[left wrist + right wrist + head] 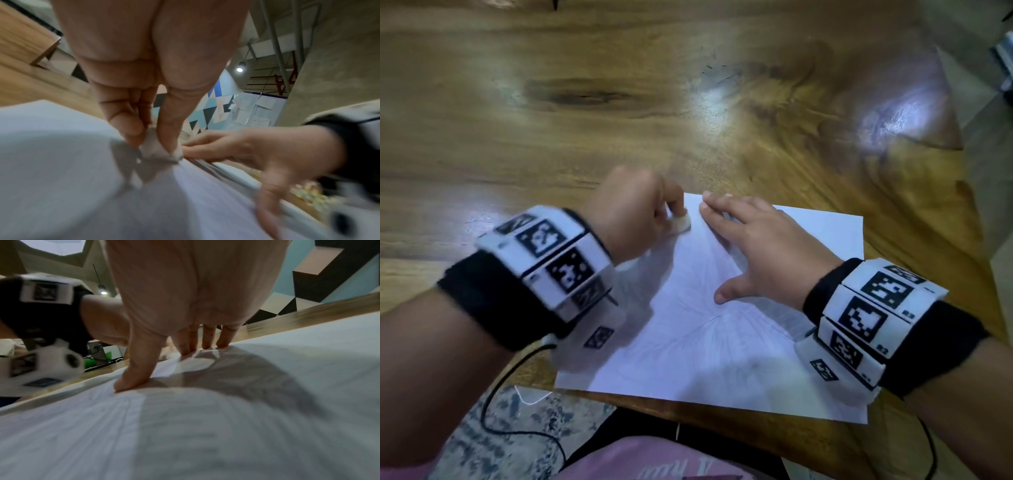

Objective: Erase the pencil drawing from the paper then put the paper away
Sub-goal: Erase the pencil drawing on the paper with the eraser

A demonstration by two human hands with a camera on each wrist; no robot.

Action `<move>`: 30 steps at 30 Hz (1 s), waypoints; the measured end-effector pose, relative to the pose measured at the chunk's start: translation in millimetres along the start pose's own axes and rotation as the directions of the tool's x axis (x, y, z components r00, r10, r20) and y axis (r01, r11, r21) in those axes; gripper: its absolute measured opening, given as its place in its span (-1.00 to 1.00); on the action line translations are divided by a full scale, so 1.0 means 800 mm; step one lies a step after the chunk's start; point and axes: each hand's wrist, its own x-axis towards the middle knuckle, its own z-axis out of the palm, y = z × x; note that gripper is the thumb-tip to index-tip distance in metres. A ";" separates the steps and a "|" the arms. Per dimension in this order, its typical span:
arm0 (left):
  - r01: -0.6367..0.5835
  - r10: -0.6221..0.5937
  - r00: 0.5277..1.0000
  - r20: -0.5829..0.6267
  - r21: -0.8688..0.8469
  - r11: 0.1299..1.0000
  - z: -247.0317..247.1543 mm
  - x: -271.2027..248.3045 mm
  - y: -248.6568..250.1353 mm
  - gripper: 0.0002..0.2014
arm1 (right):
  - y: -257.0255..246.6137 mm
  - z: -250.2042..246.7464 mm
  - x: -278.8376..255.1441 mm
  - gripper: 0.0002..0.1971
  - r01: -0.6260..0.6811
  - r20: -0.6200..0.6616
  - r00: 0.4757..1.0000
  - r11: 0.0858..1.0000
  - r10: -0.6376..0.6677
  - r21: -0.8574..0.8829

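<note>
paper [722,342] lies flat on the wooden surface [585,102], at its near edge, with faint pencil lines [702,318] fanning out from a point near the middle of the sheet. the left hand [626,212] is curled round a small white eraser [681,224], pinched between thumb and fingertips, and the eraser's tip sits on the paper near the far left corner. the right hand [763,246] is spread flat with straight fingers, pressing the sheet down just right of the eraser; it holds nothing. in the left wrist view the eraser [158,149] touches the paper [61,162], and its lower edge looks grey with use.

the step in hand looks like erasing, and it seems well short of done, since lines show across most of the sheet. the next move likely calls for firm short strokes along the lines while the right hand pins the paper so it does not crease or slide, shifting nearer as the rubbing works down. putting the paper away comes only after that.
</note>
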 end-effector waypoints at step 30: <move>-0.024 0.024 0.995 0.097 -0.004 1.000 0.004 0.003 0.000 -0.98 | -0.002 -0.001 -0.001 0.13 0.000 0.015 1.000 1.000 0.000 -0.011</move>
